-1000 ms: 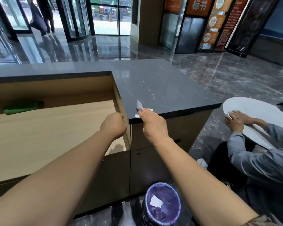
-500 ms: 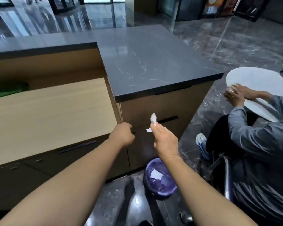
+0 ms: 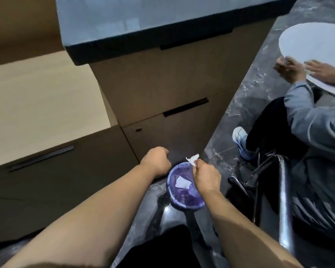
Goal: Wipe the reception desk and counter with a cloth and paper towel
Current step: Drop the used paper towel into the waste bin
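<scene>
My right hand (image 3: 205, 176) pinches a small white scrap of paper towel (image 3: 192, 159) just above the far rim of a small bin lined with a purple bag (image 3: 184, 198). Another white scrap (image 3: 182, 183) lies inside the bin. My left hand (image 3: 156, 161) is curled into a fist with nothing visible in it, left of the bin, close to the cabinet front. The dark stone counter (image 3: 143, 22) is at the top, and the light wooden desk surface (image 3: 41, 105) lies lower at the left.
Brown cabinet drawers (image 3: 172, 89) stand below the counter. At the right a seated person in a grey sleeve (image 3: 307, 117) wipes a round white table (image 3: 315, 43). A chair's chrome frame (image 3: 284, 200) stands on the dark marble floor (image 3: 246, 89) right of the bin.
My right hand carried the paper scrap from the counter's edge down to the bin. My left fist dropped alongside it. My view tilted downward.
</scene>
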